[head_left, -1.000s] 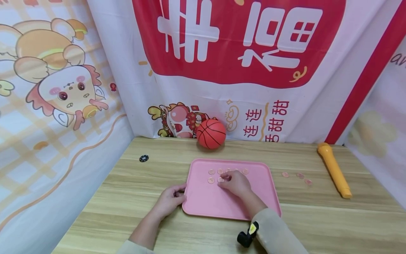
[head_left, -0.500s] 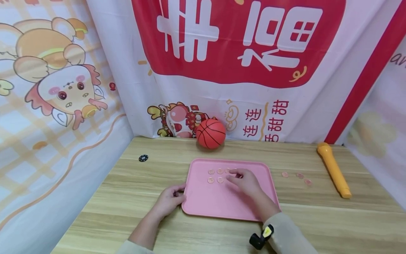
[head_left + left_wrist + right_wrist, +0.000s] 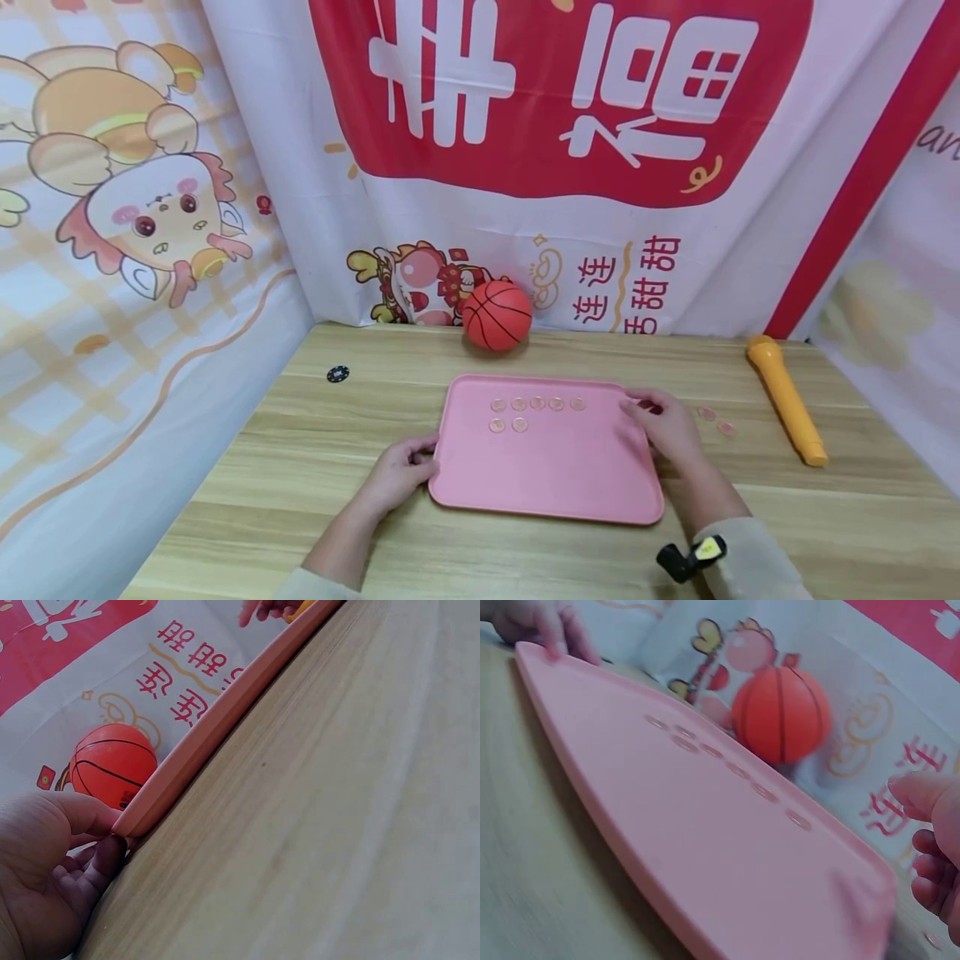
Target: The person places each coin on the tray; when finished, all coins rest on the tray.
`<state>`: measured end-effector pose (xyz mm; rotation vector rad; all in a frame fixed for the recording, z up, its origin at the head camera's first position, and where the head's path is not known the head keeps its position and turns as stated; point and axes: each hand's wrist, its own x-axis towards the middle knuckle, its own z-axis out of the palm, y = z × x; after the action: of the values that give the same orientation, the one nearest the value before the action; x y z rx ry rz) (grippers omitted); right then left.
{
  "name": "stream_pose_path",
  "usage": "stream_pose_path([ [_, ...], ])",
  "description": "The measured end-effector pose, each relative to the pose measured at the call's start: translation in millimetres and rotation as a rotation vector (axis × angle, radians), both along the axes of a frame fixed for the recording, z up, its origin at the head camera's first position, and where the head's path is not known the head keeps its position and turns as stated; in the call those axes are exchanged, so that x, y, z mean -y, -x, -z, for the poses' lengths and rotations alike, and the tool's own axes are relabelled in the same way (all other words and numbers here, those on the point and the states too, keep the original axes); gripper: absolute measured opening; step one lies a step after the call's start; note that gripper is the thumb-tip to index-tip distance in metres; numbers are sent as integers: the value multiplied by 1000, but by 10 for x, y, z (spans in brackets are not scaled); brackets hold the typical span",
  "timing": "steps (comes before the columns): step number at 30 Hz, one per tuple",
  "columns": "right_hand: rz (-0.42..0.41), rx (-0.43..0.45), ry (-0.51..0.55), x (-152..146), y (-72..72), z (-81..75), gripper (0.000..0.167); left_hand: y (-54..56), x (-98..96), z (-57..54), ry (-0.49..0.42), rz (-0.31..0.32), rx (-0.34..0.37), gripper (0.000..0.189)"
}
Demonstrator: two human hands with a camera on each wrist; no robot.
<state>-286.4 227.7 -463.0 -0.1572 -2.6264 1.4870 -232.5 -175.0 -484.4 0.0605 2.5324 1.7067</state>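
Observation:
A pink tray [image 3: 570,475] lies on the table, holding small translucent round discs [image 3: 537,403]: several in a back row and two in front. At its left edge my left hand [image 3: 397,475] pinches the rim between thumb and fingers; in the left wrist view, that hand [image 3: 52,870] is at the tray's corner [image 3: 142,814]. My right hand [image 3: 666,425] hovers over the tray's right edge. In the right wrist view, the hand [image 3: 937,840] has its index finger extended and the others loosely bent, with nothing between them. More discs [image 3: 707,413] lie on the table just right of this hand.
A red toy basketball [image 3: 497,315] sits behind the tray against the printed cloth [image 3: 450,200]. To the right lies an orange toy microphone [image 3: 787,404]. A black chip [image 3: 338,374] is on the table's left side [image 3: 315,433].
My right hand has moved right, from above the disc rows to the tray's right edge, uncovering the rows and hiding one table disc. The left hand stays at the tray's left edge.

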Motion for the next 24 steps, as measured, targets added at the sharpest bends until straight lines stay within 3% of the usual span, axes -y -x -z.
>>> stream_pose_path([
  [4, 15, 33, -106, -330, -49, 11, 53, -4, -3, 0, -1, 3, -4, 51],
  [7, 41, 74, -147, -554, -83, 31, 60, -5, -4, 2, 0, 1, -5, 51],
  [13, 96, 72, -204, -927, -108, 128, 63, -1, 1, 16, -2, 3, -16, 51],
  [18, 99, 80, -248, -1112, -127, 187, 68, -9, 4, 9, -4, 9, -17, 51],
  [24, 70, 146, -293, -1177, -145, 128, 76, -11, 5, 6, -5, 15, -12, 51],
])
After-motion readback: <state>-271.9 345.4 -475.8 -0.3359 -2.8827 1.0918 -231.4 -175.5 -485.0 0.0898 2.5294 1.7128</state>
